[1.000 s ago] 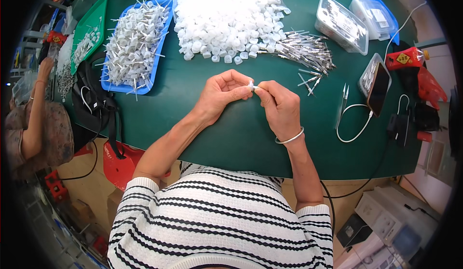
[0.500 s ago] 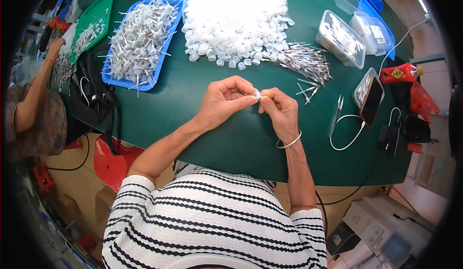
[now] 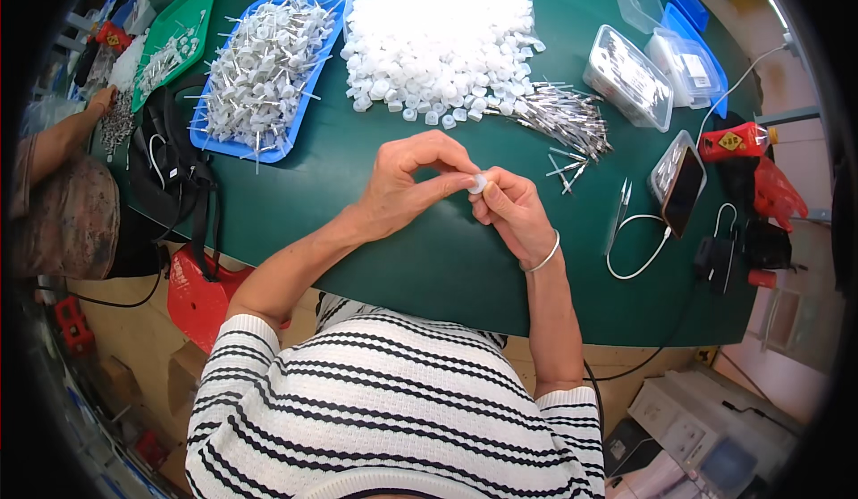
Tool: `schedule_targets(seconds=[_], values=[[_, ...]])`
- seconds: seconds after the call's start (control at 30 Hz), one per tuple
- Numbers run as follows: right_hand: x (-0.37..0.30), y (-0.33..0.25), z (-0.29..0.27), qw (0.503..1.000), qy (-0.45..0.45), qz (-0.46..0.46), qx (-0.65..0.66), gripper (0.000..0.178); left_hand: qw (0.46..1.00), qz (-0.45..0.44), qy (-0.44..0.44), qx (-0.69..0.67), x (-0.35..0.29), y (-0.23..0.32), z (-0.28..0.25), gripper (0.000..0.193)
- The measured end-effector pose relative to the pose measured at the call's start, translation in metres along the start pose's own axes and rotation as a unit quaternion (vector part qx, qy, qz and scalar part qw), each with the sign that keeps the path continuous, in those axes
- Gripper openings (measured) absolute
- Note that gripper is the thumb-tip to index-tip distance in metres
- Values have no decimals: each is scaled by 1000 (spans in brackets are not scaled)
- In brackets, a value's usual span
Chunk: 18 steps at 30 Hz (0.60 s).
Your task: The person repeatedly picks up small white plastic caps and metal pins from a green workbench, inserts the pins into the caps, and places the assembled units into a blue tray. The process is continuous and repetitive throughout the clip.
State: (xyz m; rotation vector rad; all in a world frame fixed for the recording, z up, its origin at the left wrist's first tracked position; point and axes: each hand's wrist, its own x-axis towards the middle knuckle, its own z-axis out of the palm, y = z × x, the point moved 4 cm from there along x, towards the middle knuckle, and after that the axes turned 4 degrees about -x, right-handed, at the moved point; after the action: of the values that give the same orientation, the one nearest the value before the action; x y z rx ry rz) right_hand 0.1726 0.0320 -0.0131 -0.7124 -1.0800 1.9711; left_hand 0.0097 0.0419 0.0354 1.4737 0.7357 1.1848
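Note:
A small white translucent plastic cap (image 3: 478, 184) is held between my two hands above the green table, its round face turned up. My left hand (image 3: 413, 181) pinches it between thumb and forefinger. From the other side my right hand (image 3: 513, 207) closes thumb and fingers on the same cap; whether a thin metal pin is also in those fingers is hidden. Beyond my hands lies a big heap of similar white caps (image 3: 438, 47) on a clear plastic bag. Thin metal pins (image 3: 567, 119) with pale ends are piled right of the heap.
A blue tray (image 3: 284, 148) full of caps with pins stands left, a green tray (image 3: 207, 16) beyond it. Clear boxes (image 3: 630, 79), tweezers (image 3: 621, 206) and a cabled phone (image 3: 684, 190) lie right. A black bag (image 3: 165, 146) sits at the left edge near a co-worker's arm (image 3: 67, 137).
My right hand has turned and its fingers have curled lower. The cap now shows its round face more fully. The co-worker's hand has shifted slightly down.

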Motion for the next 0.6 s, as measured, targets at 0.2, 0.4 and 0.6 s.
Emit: schedule_targets(seconds=[0.2,0.4,0.6], values=[[-2,2,-1,998,-24,47,15,23,954,144,-103,244,20,35,0,11],[-4,5,-1,996,-60,68,1,23,957,-162,-236,42,36,22,2,10],[-6,-3,5,992,-53,45,-105,20,927,-268,-263,-30,24,4,-7,11]])
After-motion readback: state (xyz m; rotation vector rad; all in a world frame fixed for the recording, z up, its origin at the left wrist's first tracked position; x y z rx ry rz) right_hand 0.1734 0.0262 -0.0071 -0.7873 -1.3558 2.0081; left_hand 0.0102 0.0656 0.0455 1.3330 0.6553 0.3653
